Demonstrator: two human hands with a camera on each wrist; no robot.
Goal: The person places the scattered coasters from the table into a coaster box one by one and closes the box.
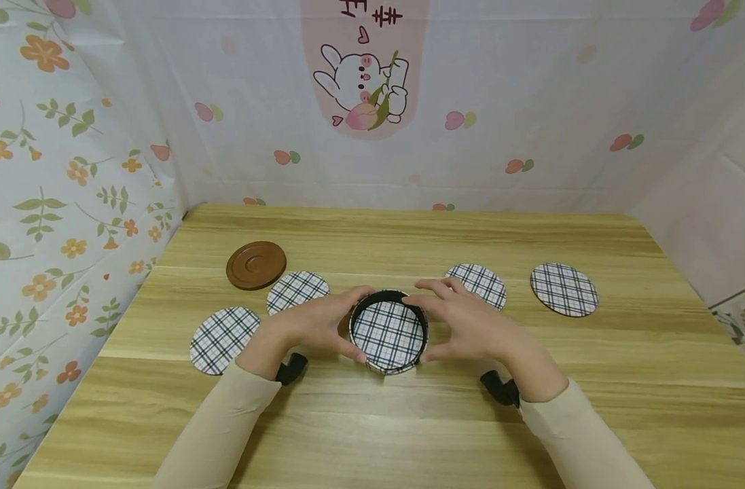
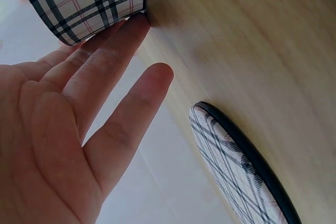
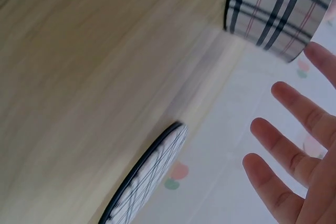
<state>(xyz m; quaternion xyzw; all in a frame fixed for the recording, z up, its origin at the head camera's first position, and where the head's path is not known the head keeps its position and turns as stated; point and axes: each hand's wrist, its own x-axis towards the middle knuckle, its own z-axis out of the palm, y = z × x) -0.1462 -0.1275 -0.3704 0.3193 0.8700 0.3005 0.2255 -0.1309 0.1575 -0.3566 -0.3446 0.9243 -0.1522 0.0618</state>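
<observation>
While a white cloth backdrop (image 1: pixel 531 88) printed with a rabbit rises at the rear, the wood-grain table (image 1: pixel 409 435) fills the area before me. My left hand (image 1: pixel 317 322) grips the round plaid holder (image 2: pixel 89 3), thumb at its near side, fingers at its far side. My right hand (image 1: pixel 473 326) has its fingers spread, one fingertip meeting the holder's wall; whether the thumb bears on it, I cannot tell. Location of holder: between both hands, hollow side up, plaid visible inside. Four round plaid coasters (image 1: pixel 564 290) lie flat around it: one at far right, well apart; one behind my right hand, partly screened; one behind my left hand, likewise; one beside my left wrist, which overlaps its edge. Smaller: a brown grooved disc (image 1: pixel 256 265), just beyond the left-hand coasters. Smallest: black wrist fittings (image 1: pixel 295 367), one per wrist.
</observation>
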